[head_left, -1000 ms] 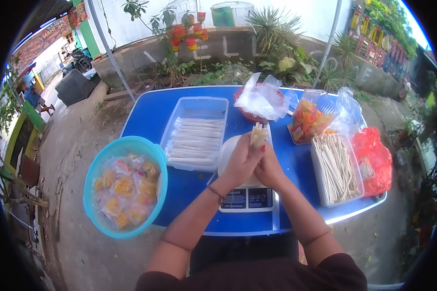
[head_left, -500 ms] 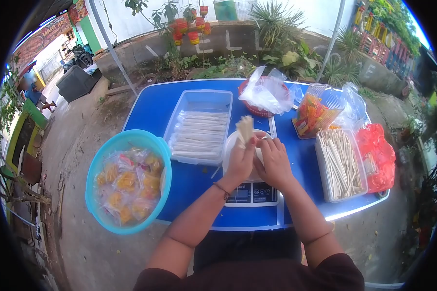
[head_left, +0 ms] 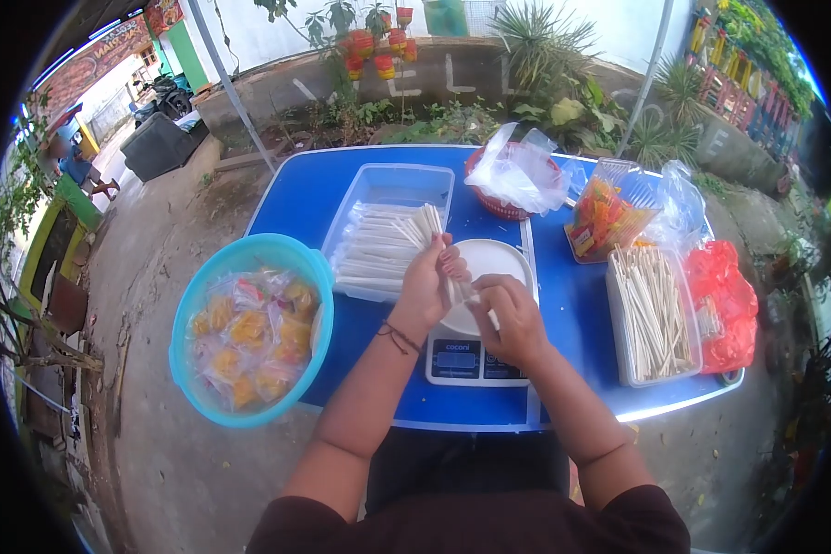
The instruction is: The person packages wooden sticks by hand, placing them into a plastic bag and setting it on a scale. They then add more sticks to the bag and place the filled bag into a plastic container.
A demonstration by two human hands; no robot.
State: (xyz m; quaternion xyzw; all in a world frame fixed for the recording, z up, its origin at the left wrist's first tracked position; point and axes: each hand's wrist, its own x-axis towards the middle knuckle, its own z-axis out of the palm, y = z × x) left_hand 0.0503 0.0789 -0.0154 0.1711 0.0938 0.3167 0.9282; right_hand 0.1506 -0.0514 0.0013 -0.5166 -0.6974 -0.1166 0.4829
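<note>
My left hand (head_left: pixel 429 282) is wrapped round a bundle of pale sticks (head_left: pixel 423 224) that points up and left, in front of the long clear box (head_left: pixel 399 185) of wrapped stick packs. At the lower end of the bundle, my right hand (head_left: pixel 511 319) has its fingers pressed together on what looks like thin clear plastic; its exact shape is blurred. Both hands are over the kitchen scale (head_left: pixel 459 358) with its round white plate (head_left: pixel 499 258). To the right stands a clear box full of loose sticks (head_left: pixel 654 314).
A turquoise basin (head_left: pixel 186 369) of bagged orange food is at the left. Behind the scale is a red basket (head_left: pixel 500 205) with plastic bags. A clear container of orange packets (head_left: pixel 602 222) and a red bag (head_left: pixel 725 309) lie right. A person (head_left: pixel 78 166) sits far left.
The bundle has moved left and down from above the scale plate and now leans left. My hands have shifted with it, uncovering more of the plate. The whole view has moved slightly.
</note>
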